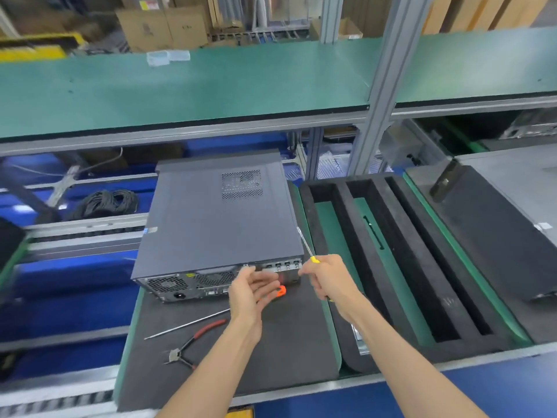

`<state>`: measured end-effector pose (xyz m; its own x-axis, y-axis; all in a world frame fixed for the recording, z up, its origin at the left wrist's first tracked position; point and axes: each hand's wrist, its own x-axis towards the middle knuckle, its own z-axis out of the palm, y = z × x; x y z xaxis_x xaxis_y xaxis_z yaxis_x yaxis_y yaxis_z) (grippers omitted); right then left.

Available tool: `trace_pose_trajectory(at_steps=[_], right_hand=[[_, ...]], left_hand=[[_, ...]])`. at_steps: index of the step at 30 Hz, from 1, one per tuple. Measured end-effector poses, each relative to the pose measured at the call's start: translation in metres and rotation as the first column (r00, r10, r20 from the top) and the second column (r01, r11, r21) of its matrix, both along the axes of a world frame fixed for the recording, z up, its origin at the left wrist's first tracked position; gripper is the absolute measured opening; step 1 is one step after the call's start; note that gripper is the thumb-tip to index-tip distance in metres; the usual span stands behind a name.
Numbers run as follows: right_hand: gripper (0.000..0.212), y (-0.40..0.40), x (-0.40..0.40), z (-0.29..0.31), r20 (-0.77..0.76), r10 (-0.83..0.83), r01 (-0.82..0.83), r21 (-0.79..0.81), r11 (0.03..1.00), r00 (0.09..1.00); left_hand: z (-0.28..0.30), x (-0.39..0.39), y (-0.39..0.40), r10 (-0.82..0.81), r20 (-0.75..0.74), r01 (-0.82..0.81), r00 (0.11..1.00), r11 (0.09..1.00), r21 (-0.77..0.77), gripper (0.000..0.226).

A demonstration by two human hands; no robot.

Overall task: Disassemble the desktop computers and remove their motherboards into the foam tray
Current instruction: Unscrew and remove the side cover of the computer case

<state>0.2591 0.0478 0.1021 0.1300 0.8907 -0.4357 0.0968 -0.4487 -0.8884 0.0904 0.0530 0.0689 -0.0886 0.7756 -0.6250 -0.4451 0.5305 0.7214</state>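
— What stands behind the workbench?

— A long green-topped shelf (187, 89) on grey aluminium posts (388, 86) runs across the view. Beyond its far edge, cardboard boxes (162, 27) are stacked on the floor, with yellow-painted framing (39, 46) to the left.

— And lower down?

— Blue bins (69, 285) sit under the shelf, one holding coiled black cable (104, 203). Roller rails (84, 229) cross at left.

No legible txt anywhere — the small blue sticker (151, 230) on the left edge of the desktop computer (220, 218) and the prints on the cardboard boxes (162, 27) far behind it are too blurred.
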Motion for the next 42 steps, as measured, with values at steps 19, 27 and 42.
trace_pose_trajectory(at_steps=[19,27,42], right_hand=[[0.034,-0.017,-0.077,-0.068,0.756,0.563,-0.697,-0.205,0.688,0.334],[0.036,-0.012,-0.085,-0.076,0.754,0.441,-0.625,-0.051,0.779,0.487],[0.032,0.009,-0.135,-0.001,-0.268,-0.212,0.180,-0.141,0.974,0.940]], left_hand=[[0.025,-0.079,0.025,0.387,-0.080,-0.394,0.919,0.909,-0.135,0.030],[0.021,-0.074,0.027,0.450,-0.002,-0.446,0.893,0.884,-0.139,0.038],[0.022,-0.072,0.026,0.442,0.068,-0.438,0.895,0.897,-0.066,0.034]])
